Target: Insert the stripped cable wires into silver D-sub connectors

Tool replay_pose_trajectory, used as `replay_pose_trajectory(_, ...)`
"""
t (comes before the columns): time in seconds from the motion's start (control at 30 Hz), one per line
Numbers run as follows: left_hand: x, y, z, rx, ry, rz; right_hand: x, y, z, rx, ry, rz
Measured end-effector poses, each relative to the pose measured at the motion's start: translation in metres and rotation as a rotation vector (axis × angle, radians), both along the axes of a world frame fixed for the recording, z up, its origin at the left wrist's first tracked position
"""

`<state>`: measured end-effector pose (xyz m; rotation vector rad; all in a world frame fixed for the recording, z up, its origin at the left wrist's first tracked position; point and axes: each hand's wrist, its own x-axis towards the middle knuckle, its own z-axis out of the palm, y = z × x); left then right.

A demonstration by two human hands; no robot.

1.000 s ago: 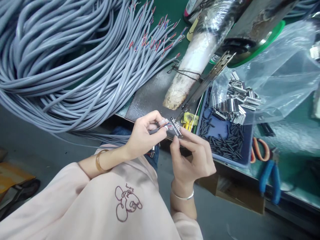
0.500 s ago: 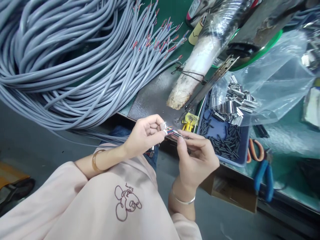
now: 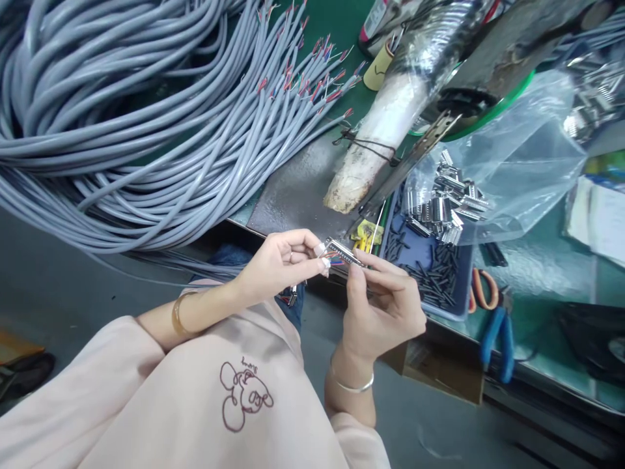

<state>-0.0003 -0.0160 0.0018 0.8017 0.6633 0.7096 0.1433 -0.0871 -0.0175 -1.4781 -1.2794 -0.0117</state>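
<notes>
Between thumb and fingers of my left hand (image 3: 278, 264) are thin coloured wires (image 3: 336, 262), red, blue and green among them. My right hand (image 3: 383, 296) pinches one end of a silver multi-pin connector (image 3: 344, 251), whose row of contacts faces the wires. The wire tips lie against or just beside the connector; I cannot tell whether any is seated. White coverings sit on my left thumb and fingertip. Just beyond both hands is a soldering iron (image 3: 407, 172) with a perforated metal sleeve, pointing down toward them. Another wired connector (image 3: 291, 296) hangs below my left wrist.
Many grey cables (image 3: 161, 150) with stripped ends fill the bench's left. A wrapped duct (image 3: 364, 153) reaches down in the middle. On the right are a blue tray (image 3: 456, 306) of black sleeves, a plastic bag (image 3: 532, 169) of connectors, orange-handled scissors (image 3: 484, 290) and blue-handled pliers (image 3: 498, 339).
The connector in my right hand has turned so its row of contacts shows more plainly. My left fingers have shifted slightly along the wires. The whole view has drifted a little.
</notes>
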Motion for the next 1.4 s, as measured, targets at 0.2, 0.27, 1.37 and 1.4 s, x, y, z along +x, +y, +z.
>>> replay_pose_trajectory(0.2, 0.006, 0.000, -0.001, 0.023, 0.078, 0.105, 0.003, -0.002, -0.001, -0.040, -0.072, 0.056)
replay_pose_trajectory(0.27, 0.010, 0.001, -0.001, 0.044, 0.081, 0.154, 0.004, 0.000, 0.000, -0.055, -0.105, 0.081)
replay_pose_trajectory(1.37, 0.018, 0.009, 0.000, 0.188, 0.192, 0.195, 0.009, 0.011, 0.003, 0.051, -0.318, 0.025)
replay_pose_trajectory(1.4, 0.017, 0.009, 0.000, 0.185, 0.184, 0.200, 0.008, 0.011, 0.003, 0.049, -0.294, 0.021)
